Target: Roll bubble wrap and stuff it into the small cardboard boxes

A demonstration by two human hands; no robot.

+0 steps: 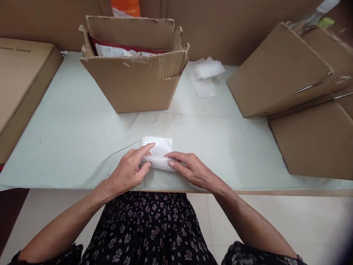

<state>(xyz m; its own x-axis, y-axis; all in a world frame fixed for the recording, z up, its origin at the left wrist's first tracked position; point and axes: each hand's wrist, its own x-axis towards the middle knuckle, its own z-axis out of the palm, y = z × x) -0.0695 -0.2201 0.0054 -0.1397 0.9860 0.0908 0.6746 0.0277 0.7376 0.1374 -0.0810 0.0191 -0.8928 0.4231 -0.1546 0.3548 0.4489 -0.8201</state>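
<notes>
A sheet of bubble wrap [160,145] lies near the front edge of the table, its near part rolled or folded into a thick band and its far part flat. My left hand [131,167] grips the left end of the roll, with the index finger stretched over the flat part and the thumb on the near side. At the right end, my right hand [193,169] pinches the roll between thumb and fingers. Whether anything is inside the wrap cannot be seen.
An open cardboard box [135,82] holding packets stands behind my hands. More bubble wrap [205,75] lies to its right. Cardboard boxes [278,73] stand at the right, and a flat carton [24,81] lies at the left. A pale cloth [82,129] covers the table.
</notes>
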